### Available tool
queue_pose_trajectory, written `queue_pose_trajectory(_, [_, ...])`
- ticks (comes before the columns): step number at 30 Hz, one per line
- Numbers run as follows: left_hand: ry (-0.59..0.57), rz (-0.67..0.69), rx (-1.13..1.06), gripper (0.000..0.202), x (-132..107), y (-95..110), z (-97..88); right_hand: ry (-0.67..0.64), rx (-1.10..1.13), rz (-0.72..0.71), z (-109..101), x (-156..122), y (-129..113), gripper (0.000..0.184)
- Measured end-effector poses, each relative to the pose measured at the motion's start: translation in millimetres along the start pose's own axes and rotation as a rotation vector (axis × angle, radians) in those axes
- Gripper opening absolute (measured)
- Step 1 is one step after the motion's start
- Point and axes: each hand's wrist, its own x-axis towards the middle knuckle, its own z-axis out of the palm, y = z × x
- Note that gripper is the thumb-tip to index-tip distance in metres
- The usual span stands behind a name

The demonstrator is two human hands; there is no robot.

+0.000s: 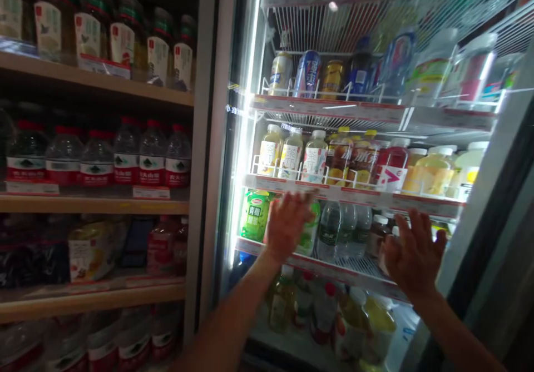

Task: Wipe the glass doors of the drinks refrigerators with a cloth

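Observation:
My left hand (pixel 287 224) is raised in front of the lit drinks fridge, fingers stretched out, holding nothing. It partly hides green drink cartons, one green carton (pixel 255 214) showing to its left. Farther right, my right hand (pixel 415 255) is up with its fingers spread and nothing in it, close to small dark bottles (pixel 379 233). Between the hands stand several clear water bottles (pixel 331 224). Just above is a row with pale tea bottles (pixel 315 155) and a pink-red bottle (pixel 393 163). Reflections suggest glass before the shelves; whether either hand touches it, I cannot tell.
Cans (pixel 307 73) and large bottles fill a higher fridge shelf, and more bottles (pixel 325 311) stand at the bottom. A dark frame (pixel 496 194) borders the fridge at right. To the left, wooden shelves (pixel 95 204) hold red-capped water bottles (pixel 152 152) and green-capped bottles (pixel 123 35).

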Motion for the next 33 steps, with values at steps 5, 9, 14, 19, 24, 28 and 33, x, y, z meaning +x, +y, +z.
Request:
queue_pose_trajectory(5, [0.207, -0.384, 0.072, 0.058, -2, -17, -6.3, -0.008, -0.005, 0.074, 3, -1, -5, 0.057])
queue_pose_trajectory(9, [-0.083, 0.241, -0.069, 0.053, 5, 33, 10.1, 0.019, -0.014, 0.016, 3, 0, -1, 0.059])
queue_pose_trajectory(14, [0.111, -0.188, 0.067, 0.050, 16, -23, -8.6, -0.041, 0.068, 0.142, -4, -2, -10, 0.056])
queue_pose_trajectory(19, [0.121, -0.064, 0.045, 0.053, 31, -20, -6.9, -0.055, 0.118, 0.136, -8, 15, -29, 0.058])
queue_pose_trajectory(24, [0.017, 0.199, 0.007, 0.040, 69, -24, -2.3, -0.005, 0.055, 0.042, 1, 97, -11, 0.052])
queue_pose_trajectory(28, [0.288, -0.285, 0.101, 0.048, 107, -77, -13.9, 0.043, -0.047, 0.076, 9, 143, 12, 0.049])
queue_pose_trajectory(33, [0.032, 0.123, -0.005, 0.042, 125, -63, -7.7, 0.033, -0.049, 0.079, 11, 142, 14, 0.049])
